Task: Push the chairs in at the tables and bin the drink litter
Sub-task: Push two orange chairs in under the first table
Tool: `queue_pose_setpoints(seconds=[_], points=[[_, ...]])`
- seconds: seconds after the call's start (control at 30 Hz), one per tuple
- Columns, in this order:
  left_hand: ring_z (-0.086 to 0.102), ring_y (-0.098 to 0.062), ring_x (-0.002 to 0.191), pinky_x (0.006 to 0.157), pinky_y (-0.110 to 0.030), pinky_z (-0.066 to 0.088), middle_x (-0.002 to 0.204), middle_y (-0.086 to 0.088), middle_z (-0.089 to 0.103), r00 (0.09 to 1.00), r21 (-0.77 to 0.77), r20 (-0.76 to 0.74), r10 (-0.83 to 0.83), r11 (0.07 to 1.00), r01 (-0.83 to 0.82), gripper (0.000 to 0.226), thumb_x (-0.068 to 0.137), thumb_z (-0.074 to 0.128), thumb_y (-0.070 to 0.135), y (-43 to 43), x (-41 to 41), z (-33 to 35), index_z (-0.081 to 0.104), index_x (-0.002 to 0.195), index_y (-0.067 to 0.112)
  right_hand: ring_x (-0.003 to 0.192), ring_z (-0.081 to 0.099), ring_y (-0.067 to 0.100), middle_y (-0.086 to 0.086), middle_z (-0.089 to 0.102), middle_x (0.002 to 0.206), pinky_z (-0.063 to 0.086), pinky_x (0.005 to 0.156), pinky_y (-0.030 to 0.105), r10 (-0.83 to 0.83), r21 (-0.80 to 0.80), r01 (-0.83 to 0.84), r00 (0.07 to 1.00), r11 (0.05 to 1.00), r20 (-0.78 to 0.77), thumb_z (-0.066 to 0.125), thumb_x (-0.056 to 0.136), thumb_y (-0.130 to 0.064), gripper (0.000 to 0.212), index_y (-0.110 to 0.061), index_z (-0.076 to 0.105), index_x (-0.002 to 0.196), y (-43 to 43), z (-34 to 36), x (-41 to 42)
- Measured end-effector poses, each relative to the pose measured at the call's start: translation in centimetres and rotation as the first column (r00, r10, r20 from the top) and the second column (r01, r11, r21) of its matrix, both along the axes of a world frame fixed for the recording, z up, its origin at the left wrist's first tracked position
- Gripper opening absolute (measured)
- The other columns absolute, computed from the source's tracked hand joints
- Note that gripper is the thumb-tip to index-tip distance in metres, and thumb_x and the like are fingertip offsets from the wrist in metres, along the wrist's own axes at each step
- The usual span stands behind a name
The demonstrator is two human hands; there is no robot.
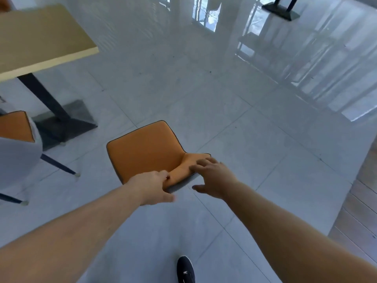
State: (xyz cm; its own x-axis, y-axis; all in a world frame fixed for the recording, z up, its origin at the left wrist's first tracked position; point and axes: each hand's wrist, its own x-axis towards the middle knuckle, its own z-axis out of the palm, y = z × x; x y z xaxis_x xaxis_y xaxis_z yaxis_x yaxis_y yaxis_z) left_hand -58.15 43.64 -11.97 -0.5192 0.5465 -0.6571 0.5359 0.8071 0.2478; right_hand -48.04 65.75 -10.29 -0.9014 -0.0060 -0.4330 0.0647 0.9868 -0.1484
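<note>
An orange chair (145, 153) with a dark piped edge stands on the tiled floor in the middle of the head view, away from the wooden table (40, 37) at the upper left. My left hand (152, 187) grips the top of the chair's backrest, thumb behind and fingers over the front. My right hand (212, 176) hovers over the right end of the same backrest with fingers spread, touching or nearly touching it. No drink litter is in sight.
A second orange and grey chair (18, 144) stands at the left by the table's black pedestal base (63, 123). Another black table base (281, 9) sits far upper right. My dark shoe (185, 269) is at the bottom. Glossy floor stretches ahead.
</note>
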Motion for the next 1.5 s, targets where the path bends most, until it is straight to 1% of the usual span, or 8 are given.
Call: queue_pose_setpoints(seconds=[0.1, 0.27, 0.43, 0.53, 0.73, 0.9, 1.23, 1.5], points=[[0.060, -0.012, 0.080, 0.070, -0.040, 0.060, 0.098, 0.013, 0.057, 0.994, -0.058, -0.099, -0.053, 0.997, 0.048, 0.070, 0.072, 0.058, 0.076, -0.1, 0.3, -0.3, 0.045, 0.129, 0.038, 0.144, 0.034, 0.032, -0.001, 0.046, 0.154, 0.042, 0.110, 0.052, 0.071, -0.003, -0.071, 0.997, 0.997, 0.007, 0.067, 0.098, -0.042, 0.059, -0.035, 0.045, 0.152, 0.0, -0.8, -1.5], [0.061, -0.017, 0.089, 0.075, -0.037, 0.057, 0.103, 0.009, 0.061, 1.000, -0.149, -0.029, -0.003, 0.989, -0.001, 0.064, 0.079, 0.054, 0.072, -1.8, -0.1, -0.6, 0.046, 0.134, 0.041, 0.135, 0.042, 0.031, -0.003, 0.053, 0.146, 0.049, 0.102, 0.047, 0.144, -0.004, -0.144, 0.986, 0.990, 0.086, 0.060, 0.104, -0.030, 0.048, -0.038, 0.048, 0.150, -1.4, -2.4, -4.1], [0.061, -0.020, 0.087, 0.076, -0.040, 0.055, 0.096, 0.005, 0.061, 0.994, -0.062, 0.041, 0.097, 0.994, -0.094, 0.031, 0.081, 0.053, 0.060, -4.8, -0.9, -1.2, 0.047, 0.104, 0.041, 0.125, 0.047, 0.030, -0.007, 0.056, 0.139, 0.054, 0.090, 0.047, 0.222, 0.036, -0.227, 0.969, 0.973, 0.109, 0.061, 0.103, -0.032, 0.044, -0.042, 0.050, 0.144, -3.5, -3.7, -6.7], [0.062, -0.019, 0.086, 0.080, -0.042, 0.058, 0.096, 0.005, 0.063, 0.985, -0.029, 0.036, 0.167, 0.986, -0.166, 0.022, 0.085, 0.055, 0.054, -7.6, -3.1, -0.9, 0.049, 0.101, 0.041, 0.122, 0.049, 0.030, -0.006, 0.058, 0.137, 0.055, 0.090, 0.046, 0.239, 0.014, -0.241, 0.969, 0.970, 0.065, 0.059, 0.103, -0.032, 0.038, -0.039, 0.052, 0.140, -6.1, -3.9, -9.1], [0.060, -0.018, 0.094, 0.083, -0.042, 0.057, 0.105, 0.005, 0.063, 0.954, 0.101, -0.098, 0.285, 0.956, -0.275, 0.027, 0.089, 0.056, 0.051, -15.4, -8.6, -0.8, 0.056, 0.111, 0.034, 0.122, 0.052, 0.031, -0.006, 0.060, 0.138, 0.055, 0.090, 0.045, 0.277, -0.003, -0.277, 0.961, 0.961, 0.018, 0.057, 0.103, -0.037, 0.039, -0.040, 0.052, 0.141, -13.1, -4.4, -16.7], [0.058, -0.025, 0.102, 0.084, -0.045, 0.055, 0.110, 0.002, 0.061, 0.929, 0.118, -0.146, 0.339, 0.939, -0.323, 0.031, 0.090, 0.060, 0.047, -21.4, -15.0, -0.6, 0.054, 0.116, 0.031, 0.124, 0.053, 0.029, -0.008, 0.058, 0.141, 0.055, 0.093, 0.044, 0.289, -0.003, -0.289, 0.957, 0.957, 0.013, 0.060, 0.102, -0.038, 0.043, -0.041, 0.051, 0.144, -19.2, -4.1, -24.2], [0.058, -0.025, 0.105, 0.085, -0.045, 0.056, 0.113, 0.001, 0.061, 0.894, 0.163, -0.184, 0.409, 0.909, -0.383, 0.031, 0.094, 0.062, 0.040, -29.1, -27.8, -0.9, 0.055, 0.122, 0.031, 0.123, 0.054, 0.031, -0.005, 0.061, 0.138, 0.054, 0.094, 0.044, 0.361, -0.004, -0.361, 0.933, 0.933, -0.003, 0.059, 0.103, -0.038, 0.039, -0.038, 0.053, 0.141, -26.7, -3.6, -38.7], [0.055, -0.020, 0.102, 0.080, -0.042, 0.055, 0.113, 0.006, 0.058, 0.836, 0.155, -0.183, 0.518, 0.854, -0.496, 0.030, 0.091, 0.060, 0.036, -31.9, -37.1, -1.5, 0.056, 0.121, 0.035, 0.117, 0.056, 0.032, -0.003, 0.063, 0.129, 0.056, 0.084, 0.043, 0.434, -0.005, -0.434, 0.901, 0.901, -0.021, 0.059, 0.103, -0.036, 0.036, -0.032, 0.054, 0.138, -29.5, -3.6, -49.4]])
